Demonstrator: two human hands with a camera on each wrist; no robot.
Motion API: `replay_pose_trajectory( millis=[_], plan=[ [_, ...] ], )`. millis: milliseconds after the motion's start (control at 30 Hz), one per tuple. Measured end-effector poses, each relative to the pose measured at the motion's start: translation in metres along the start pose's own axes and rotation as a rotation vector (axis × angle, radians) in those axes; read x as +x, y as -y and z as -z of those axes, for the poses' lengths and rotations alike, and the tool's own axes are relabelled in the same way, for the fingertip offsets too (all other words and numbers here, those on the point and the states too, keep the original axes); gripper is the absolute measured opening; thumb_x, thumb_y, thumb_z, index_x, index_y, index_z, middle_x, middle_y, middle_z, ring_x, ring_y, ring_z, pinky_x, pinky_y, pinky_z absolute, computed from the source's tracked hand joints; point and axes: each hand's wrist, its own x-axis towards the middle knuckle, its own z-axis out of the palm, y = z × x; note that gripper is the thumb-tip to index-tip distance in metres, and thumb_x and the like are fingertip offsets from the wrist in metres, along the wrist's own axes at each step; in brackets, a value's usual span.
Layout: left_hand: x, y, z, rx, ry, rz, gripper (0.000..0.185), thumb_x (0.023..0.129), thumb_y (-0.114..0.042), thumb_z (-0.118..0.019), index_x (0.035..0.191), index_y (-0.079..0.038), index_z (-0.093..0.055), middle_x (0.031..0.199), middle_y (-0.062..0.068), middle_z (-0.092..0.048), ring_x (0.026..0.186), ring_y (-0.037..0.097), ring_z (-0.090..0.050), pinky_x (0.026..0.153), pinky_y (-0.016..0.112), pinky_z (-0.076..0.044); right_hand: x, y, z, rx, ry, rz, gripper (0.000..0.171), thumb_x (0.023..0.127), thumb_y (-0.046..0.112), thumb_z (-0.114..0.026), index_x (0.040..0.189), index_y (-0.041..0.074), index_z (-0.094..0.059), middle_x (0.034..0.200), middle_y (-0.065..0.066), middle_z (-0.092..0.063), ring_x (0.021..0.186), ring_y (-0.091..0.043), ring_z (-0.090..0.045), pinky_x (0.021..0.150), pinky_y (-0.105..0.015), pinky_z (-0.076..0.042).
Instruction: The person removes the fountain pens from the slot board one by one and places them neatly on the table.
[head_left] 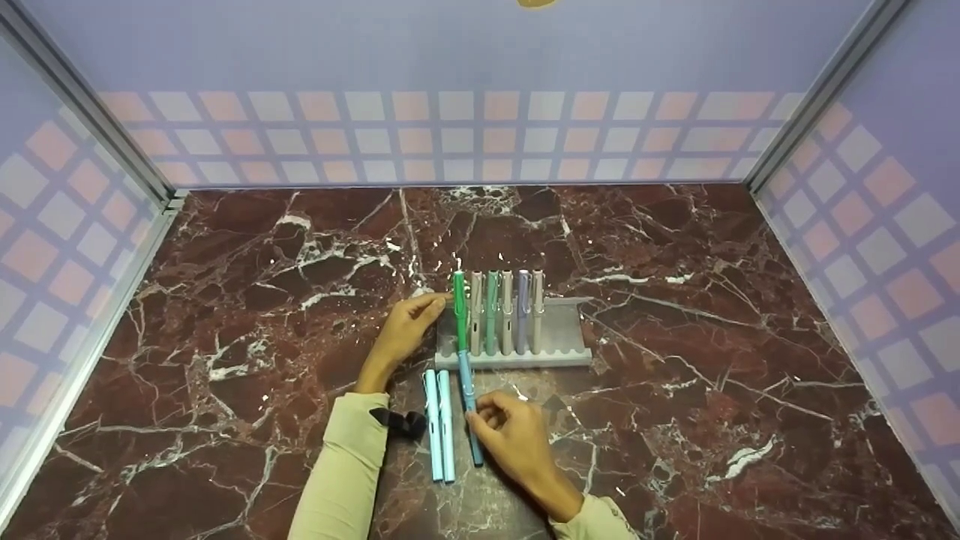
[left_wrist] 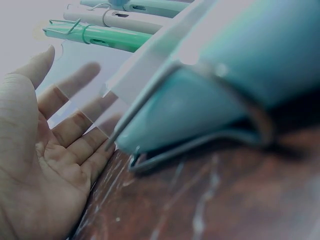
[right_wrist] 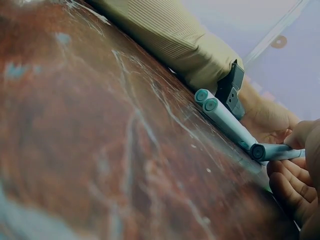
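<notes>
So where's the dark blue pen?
In the head view, the blue pen lies near the middle, pinched by the right hand, just right of two light blue pens.

Long pale yellow-green sleeves, bare hands

Both forearms wear ribbed knit sleeves (head_left: 341,465) reaching the wrists. A small black camera mount (head_left: 401,422) sits strapped at the left wrist. The left hand (head_left: 405,328) and right hand (head_left: 514,435) are ungloved.

From the head view we see even, soft light with faint shadows, sharp focus, and straight edges bowing slightly at the corners. Both wrist views look dimmer and bluish to us, with the near pen (left_wrist: 225,85) badly blurred.
</notes>
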Motion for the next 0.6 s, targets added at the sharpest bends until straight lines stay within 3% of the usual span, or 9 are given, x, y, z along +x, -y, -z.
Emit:
replay_pose_trajectory(
  millis=[200, 600],
  plan=[
    [-0.0006, 0.0004, -0.0009, 0.024, -0.019, 0.006, 0.031, 0.103, -0.01, -0.054, 0.123, 0.012, -0.063, 0.127, 0.029, -0.064, 0.124, 0.042, -0.056, 0.112, 0.051, -0.039, -0.0004, 0.0006, -0.0016, -0.083, 0.004, 0.039, 0.008, 0.078, 0.002, -0.08, 0.082, 0.004, -0.072, 0.07, -0.002, -0.071, 0.057, -0.002, -0.06, 0.054, -0.018, -0.054],
    [-0.0004, 0.001, -0.0006, 0.006, -0.006, 0.003, 0.03, 0.104, -0.01, -0.053, 0.124, 0.01, -0.064, 0.127, 0.028, -0.064, 0.125, 0.041, -0.056, 0.112, 0.05, -0.04, -0.0074, 0.0037, -0.0053, -0.213, -0.066, 0.093, 0.014, 0.072, 0.002, -0.082, 0.074, 0.006, -0.069, 0.063, 0.0, -0.069, 0.052, -0.003, -0.06, 0.05, -0.011, -0.05]
  ],
)
